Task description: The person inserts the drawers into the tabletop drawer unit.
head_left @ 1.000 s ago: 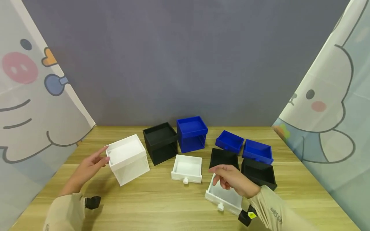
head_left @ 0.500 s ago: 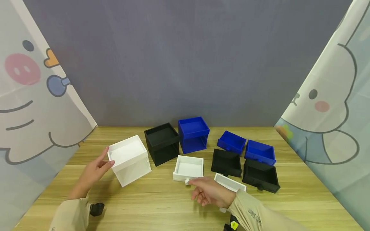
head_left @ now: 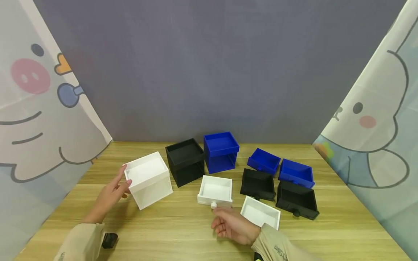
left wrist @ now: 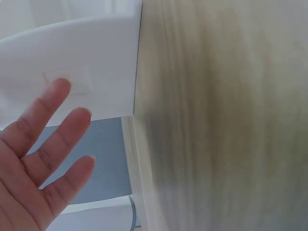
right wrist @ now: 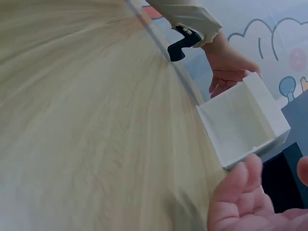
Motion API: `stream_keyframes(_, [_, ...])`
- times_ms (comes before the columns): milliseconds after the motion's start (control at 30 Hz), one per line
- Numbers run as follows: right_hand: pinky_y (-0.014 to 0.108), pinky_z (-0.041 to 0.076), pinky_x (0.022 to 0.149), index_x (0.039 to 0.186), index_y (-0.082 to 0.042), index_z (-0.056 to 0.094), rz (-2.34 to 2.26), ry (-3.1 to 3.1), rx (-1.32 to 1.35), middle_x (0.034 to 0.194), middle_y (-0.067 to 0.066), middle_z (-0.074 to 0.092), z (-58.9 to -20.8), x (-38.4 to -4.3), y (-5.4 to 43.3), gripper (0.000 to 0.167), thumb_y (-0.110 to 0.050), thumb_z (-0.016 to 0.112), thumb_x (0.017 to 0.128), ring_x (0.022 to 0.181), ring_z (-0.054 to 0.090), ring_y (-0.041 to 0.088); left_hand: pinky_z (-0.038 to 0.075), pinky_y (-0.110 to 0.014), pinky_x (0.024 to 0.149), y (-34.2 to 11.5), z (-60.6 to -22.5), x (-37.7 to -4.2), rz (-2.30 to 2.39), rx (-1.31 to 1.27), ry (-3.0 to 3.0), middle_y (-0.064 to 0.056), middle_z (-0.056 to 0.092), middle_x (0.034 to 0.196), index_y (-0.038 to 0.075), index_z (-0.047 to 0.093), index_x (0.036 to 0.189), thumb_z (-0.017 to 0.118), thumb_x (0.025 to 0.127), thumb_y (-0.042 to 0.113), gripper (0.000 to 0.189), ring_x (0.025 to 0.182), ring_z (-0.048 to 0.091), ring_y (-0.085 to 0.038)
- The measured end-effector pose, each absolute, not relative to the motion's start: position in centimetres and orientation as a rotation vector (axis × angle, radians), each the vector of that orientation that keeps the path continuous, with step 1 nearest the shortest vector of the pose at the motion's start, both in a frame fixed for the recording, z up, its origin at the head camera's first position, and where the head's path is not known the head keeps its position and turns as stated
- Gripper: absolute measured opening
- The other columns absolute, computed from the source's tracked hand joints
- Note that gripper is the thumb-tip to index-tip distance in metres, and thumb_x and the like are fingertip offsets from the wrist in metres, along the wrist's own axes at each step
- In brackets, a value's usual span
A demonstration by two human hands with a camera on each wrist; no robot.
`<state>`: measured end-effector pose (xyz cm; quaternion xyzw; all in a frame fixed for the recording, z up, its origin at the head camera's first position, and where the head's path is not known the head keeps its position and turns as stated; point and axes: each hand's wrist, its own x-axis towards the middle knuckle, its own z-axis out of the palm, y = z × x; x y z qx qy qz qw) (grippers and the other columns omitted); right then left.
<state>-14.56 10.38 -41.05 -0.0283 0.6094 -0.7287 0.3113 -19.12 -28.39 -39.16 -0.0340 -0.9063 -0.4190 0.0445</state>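
Observation:
A white cabinet shell (head_left: 153, 192) with a tray-like top stands on the table at left, its front open. My left hand (head_left: 111, 194) rests against its left side, thumb and index fingertip at the top rim. In the left wrist view, straight, spread fingers (left wrist: 72, 130) lie along the white wall. My right hand (head_left: 233, 224) is at the front of a white drawer (head_left: 215, 189), fingertips right beside its round knob (head_left: 213, 205). The right wrist view has the thumb and fingers apart, nothing between them. A second white drawer (head_left: 260, 213) lies just right of that hand.
Behind stand a black cabinet shell (head_left: 185, 162) and a blue cabinet shell (head_left: 221, 152). On the right lie two blue drawers (head_left: 264, 161) and two black drawers (head_left: 298, 199). A grey panel (head_left: 212, 72) rises at the table's (head_left: 163, 232) back edge.
My right hand has moved left, from over the right-hand white drawer to the knob of the middle one. The left hand stays at the white cabinet shell. The head view has shifted slightly.

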Motion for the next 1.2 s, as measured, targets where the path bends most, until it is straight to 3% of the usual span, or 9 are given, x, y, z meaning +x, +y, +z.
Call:
stream_keyframes(200, [0.019,0.045,0.059,0.100,-0.007,0.045,-1.940,1.590,-0.037,0.073,-0.001,0.056,-42.3,-14.2,9.1,0.017,-0.024,0.045,0.100,0.060,0.051,0.006,0.050,-0.035,0.068,-28.7,-39.0,-19.2,-1.306,-0.083,-2.774,-0.015,0.070,0.082,0.015,0.011,0.156,0.044,0.102,0.035,0.066,0.075,0.065,-0.026])
stream_keyframes(333, [0.020,0.046,0.060,0.100,-0.004,0.044,-1.984,1.558,0.028,0.074,0.000,0.055,-42.8,-14.0,8.8,0.024,-0.027,0.040,0.103,0.061,0.053,0.006,0.046,-0.038,0.070,-28.9,-38.6,-18.8,-1.149,-0.076,-2.846,-0.011,0.071,0.084,0.016,0.014,0.156,0.044,0.101,0.040,0.066,0.084,0.063,-0.028])
stream_keyframes(467, [0.021,0.048,0.062,0.101,-0.001,0.045,-2.057,1.537,0.076,0.072,-0.001,0.055,-42.9,-14.3,8.5,0.028,-0.028,0.039,0.103,0.062,0.055,0.007,0.044,-0.047,0.073,-29.0,-38.2,-18.7,-1.080,-0.069,-2.876,-0.017,0.070,0.094,0.017,0.015,0.156,0.044,0.100,0.043,0.068,0.093,0.059,-0.037])
stream_keyframes(633, [0.021,0.049,0.062,0.111,0.001,0.035,-2.123,1.503,0.099,0.071,0.000,0.056,-43.0,-15.0,8.3,0.025,-0.023,0.037,0.103,0.061,0.057,0.007,0.045,-0.059,0.080,-28.8,-38.3,-18.9,-1.166,-0.061,-2.813,-0.033,0.057,0.121,0.015,0.019,0.155,0.048,0.100,0.041,0.067,0.106,0.055,-0.051])
stream_keyframes(900, [0.022,0.048,0.067,0.105,-0.003,0.042,-2.208,1.484,0.145,0.076,0.002,0.054,-43.3,-15.3,8.1,0.017,-0.019,0.037,0.103,0.066,0.055,0.009,0.032,-0.067,0.092,-28.5,-38.6,-19.3,-1.277,-0.081,-2.716,-0.033,0.037,0.141,0.002,0.028,0.149,0.053,0.099,0.033,0.064,0.125,0.035,-0.055])
stream_keyframes(1100, [0.023,0.050,0.071,0.106,-0.001,0.042,-2.275,1.496,0.181,0.080,0.002,0.054,-43.5,-15.5,7.4,0.017,-0.018,0.039,0.104,0.070,0.057,0.009,0.030,-0.069,0.092,-28.7,-38.8,-19.5,-1.368,-0.156,-2.664,-0.035,0.029,0.145,0.002,0.023,0.151,0.050,0.101,0.028,0.063,0.128,0.029,-0.056])
stream_keyframes(1200, [0.023,0.050,0.071,0.107,0.002,0.041,-2.338,1.505,0.214,0.081,0.003,0.054,-43.5,-15.6,7.3,0.018,-0.016,0.041,0.103,0.071,0.058,0.010,0.027,-0.070,0.093,-28.6,-38.8,-19.3,-1.291,-0.177,-2.632,-0.031,0.027,0.149,0.001,0.031,0.148,0.055,0.099,0.026,0.060,0.130,0.027,-0.056])
